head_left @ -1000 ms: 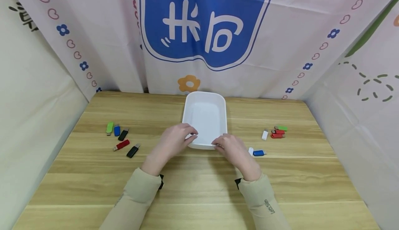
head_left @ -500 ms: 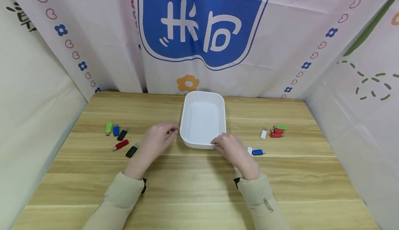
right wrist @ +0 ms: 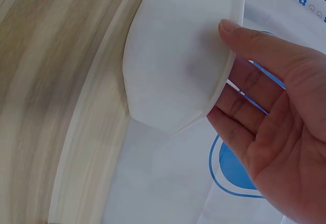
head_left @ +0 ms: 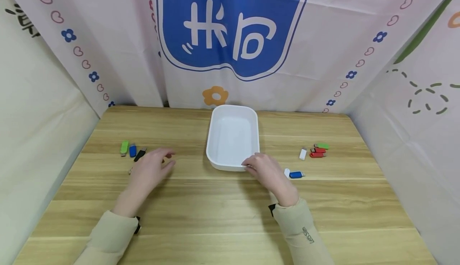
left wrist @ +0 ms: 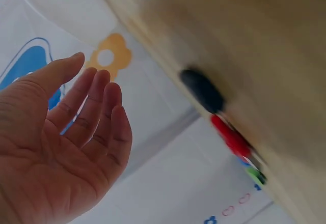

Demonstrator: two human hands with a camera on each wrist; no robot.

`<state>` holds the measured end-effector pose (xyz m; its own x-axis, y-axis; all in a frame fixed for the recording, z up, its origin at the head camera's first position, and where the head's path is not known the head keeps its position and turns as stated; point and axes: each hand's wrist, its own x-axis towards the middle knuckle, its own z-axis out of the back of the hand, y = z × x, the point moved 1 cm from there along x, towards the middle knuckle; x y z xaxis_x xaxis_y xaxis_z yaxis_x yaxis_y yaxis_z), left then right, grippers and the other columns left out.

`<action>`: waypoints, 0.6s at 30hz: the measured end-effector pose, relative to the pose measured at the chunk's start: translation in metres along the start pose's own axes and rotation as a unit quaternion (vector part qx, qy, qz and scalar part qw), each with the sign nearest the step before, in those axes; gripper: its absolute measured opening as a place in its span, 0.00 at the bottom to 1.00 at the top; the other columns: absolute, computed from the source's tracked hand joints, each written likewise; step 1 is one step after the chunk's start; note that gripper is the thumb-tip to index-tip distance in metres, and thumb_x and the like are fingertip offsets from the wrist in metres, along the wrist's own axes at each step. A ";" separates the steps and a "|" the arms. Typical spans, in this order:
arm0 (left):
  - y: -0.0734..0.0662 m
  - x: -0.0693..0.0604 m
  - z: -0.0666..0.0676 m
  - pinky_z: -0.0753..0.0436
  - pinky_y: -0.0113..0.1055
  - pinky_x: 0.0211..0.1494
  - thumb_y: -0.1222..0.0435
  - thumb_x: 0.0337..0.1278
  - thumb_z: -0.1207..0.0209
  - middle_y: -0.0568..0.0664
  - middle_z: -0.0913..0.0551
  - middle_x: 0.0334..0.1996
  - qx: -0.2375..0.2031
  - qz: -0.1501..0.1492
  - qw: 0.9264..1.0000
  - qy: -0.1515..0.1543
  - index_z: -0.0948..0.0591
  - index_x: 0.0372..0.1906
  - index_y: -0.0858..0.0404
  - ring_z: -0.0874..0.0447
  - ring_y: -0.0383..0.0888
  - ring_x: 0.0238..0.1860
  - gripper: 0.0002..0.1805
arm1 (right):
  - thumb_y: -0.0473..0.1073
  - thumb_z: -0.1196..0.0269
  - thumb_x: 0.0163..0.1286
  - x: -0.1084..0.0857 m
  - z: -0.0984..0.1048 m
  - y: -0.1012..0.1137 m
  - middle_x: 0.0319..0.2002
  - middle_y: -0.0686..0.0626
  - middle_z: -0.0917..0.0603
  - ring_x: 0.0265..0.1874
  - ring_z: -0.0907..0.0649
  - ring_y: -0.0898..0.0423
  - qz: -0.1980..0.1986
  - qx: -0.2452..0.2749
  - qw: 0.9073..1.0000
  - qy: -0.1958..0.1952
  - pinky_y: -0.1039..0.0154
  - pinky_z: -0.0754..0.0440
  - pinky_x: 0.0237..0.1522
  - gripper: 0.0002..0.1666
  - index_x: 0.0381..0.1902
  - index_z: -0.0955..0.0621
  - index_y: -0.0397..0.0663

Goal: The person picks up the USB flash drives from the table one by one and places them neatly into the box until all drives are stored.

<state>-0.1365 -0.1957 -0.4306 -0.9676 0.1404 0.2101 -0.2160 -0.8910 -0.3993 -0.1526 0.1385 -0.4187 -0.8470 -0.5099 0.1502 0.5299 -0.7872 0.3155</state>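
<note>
In the head view my left hand (head_left: 149,171) hovers over the left part of the table, its fingers loosely bent and holding nothing. It covers part of the left group of USB sticks; a green one (head_left: 124,148), a blue one (head_left: 132,150) and a black one (head_left: 139,154) show beyond it. The left wrist view shows that palm (left wrist: 71,152) empty, with a black stick (left wrist: 202,89) and a red one (left wrist: 232,137) to its side. My right hand (head_left: 270,174) pinches the near right rim of the white tray (head_left: 233,165), thumb outside and fingers over the edge (right wrist: 224,66).
Right of the tray lie a white stick (head_left: 303,153), a green one (head_left: 322,146), red ones (head_left: 318,155), a blue one (head_left: 296,175) and another white one (head_left: 286,172) beside my right hand. A printed curtain (head_left: 187,85) hangs behind the wooden table (head_left: 215,217).
My left hand has let go of the tray's near left part and moved left to the USB sticks there. The right hand keeps its grip on the rim.
</note>
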 end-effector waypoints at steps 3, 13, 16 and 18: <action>0.011 -0.006 0.002 0.15 0.51 0.41 0.64 0.59 0.33 0.59 0.13 0.47 -0.025 0.021 0.999 0.022 0.18 0.56 0.64 0.13 0.55 0.41 0.20 | 0.38 0.31 0.64 0.000 0.000 0.001 0.36 0.50 0.10 0.37 0.13 0.55 0.002 -0.002 1.000 0.001 0.60 0.14 0.39 0.05 0.38 0.10 0.49; 0.034 -0.021 0.010 0.18 0.56 0.48 0.67 0.53 0.30 0.66 0.17 0.46 -0.053 0.063 0.996 0.043 0.23 0.55 0.73 0.16 0.60 0.45 0.25 | 0.38 0.30 0.64 0.000 0.001 0.000 0.36 0.50 0.10 0.36 0.13 0.56 0.000 0.002 1.000 0.005 0.61 0.15 0.37 0.06 0.38 0.10 0.48; 0.036 -0.025 0.011 0.19 0.55 0.46 0.67 0.50 0.29 0.67 0.18 0.44 -0.037 0.068 0.995 0.056 0.24 0.52 0.74 0.18 0.59 0.43 0.26 | 0.38 0.30 0.64 -0.001 0.000 0.000 0.36 0.50 0.10 0.35 0.13 0.56 -0.001 0.001 1.000 0.006 0.61 0.15 0.37 0.06 0.38 0.10 0.48; 0.037 -0.027 0.011 0.19 0.55 0.47 0.67 0.49 0.28 0.68 0.19 0.44 -0.032 0.075 0.994 0.070 0.25 0.51 0.75 0.18 0.60 0.44 0.26 | 0.38 0.30 0.64 -0.001 0.000 0.000 0.36 0.50 0.10 0.36 0.13 0.56 -0.001 0.001 1.000 0.006 0.61 0.15 0.38 0.06 0.39 0.10 0.48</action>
<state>-0.1173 -0.2371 -0.4415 -0.9973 0.0702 0.0196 -0.0711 -0.8775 -0.4742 -0.1519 0.1391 -0.4188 -0.8479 -0.5118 0.1380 0.5273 -0.7880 0.3178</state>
